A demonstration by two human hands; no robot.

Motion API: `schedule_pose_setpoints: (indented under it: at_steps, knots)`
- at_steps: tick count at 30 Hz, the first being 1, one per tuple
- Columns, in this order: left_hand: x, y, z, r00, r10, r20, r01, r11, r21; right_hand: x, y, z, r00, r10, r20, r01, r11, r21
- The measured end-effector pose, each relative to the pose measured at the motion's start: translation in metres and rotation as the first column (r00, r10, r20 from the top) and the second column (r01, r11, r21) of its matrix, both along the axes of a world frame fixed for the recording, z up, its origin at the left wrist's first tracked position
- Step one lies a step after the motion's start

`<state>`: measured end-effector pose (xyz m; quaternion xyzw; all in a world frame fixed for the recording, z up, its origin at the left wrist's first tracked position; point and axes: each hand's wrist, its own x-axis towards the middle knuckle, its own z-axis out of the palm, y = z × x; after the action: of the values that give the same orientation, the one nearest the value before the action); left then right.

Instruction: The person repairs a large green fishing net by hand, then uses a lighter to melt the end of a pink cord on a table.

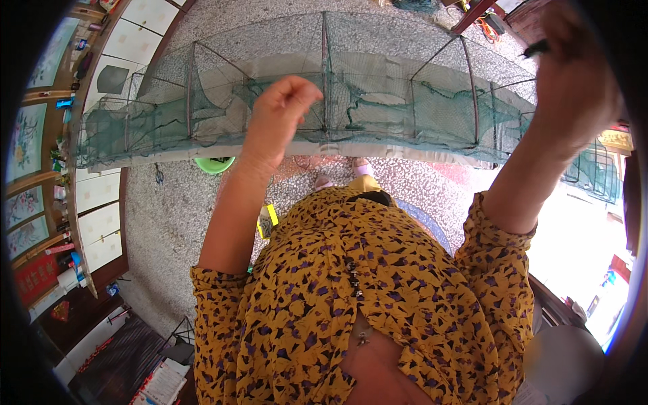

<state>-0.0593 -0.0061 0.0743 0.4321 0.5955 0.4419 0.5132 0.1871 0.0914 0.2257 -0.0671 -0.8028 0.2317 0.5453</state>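
Note:
A long green mesh fish trap (439, 121) on dark rod frames stretches across the view in front of me. Raised before its near side is my left hand (287, 111), its thumb and fingertips pinched together; anything between them is too fine to make out. Higher up at the right, my right hand (574, 88) is lifted and partly blurred. Its fingers are closed around a small dark slim tool (536, 48), whose tip sticks out toward the left. Whether a thread runs between the hands does not show.
Below the trap, a pale surface edge (270, 150) runs across. Beneath lie a green basin (214, 164) and a yellow box (267, 221) on speckled floor. White cabinets (101, 243) line the left. More green netting (594, 172) hangs at right; an orange cord (487, 30) lies far right.

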Motion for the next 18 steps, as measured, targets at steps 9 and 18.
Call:
schedule_pose_setpoints:
  at_steps: [9, 18]
  knots:
    - [-0.029, 0.012, 0.014, 0.921, 0.177, 0.346, -0.193, 0.981, 0.012, -0.052, -0.003, -0.149, 0.796, -0.165, 0.583, 0.307, 0.939, -0.153]
    - [-0.025, 0.008, -0.001, 0.993, 0.076, 0.085, -0.081, 0.995, 0.053, -0.073, -0.006, -0.179, 0.833, -0.056, 0.55, 0.311, 0.87, -0.383]
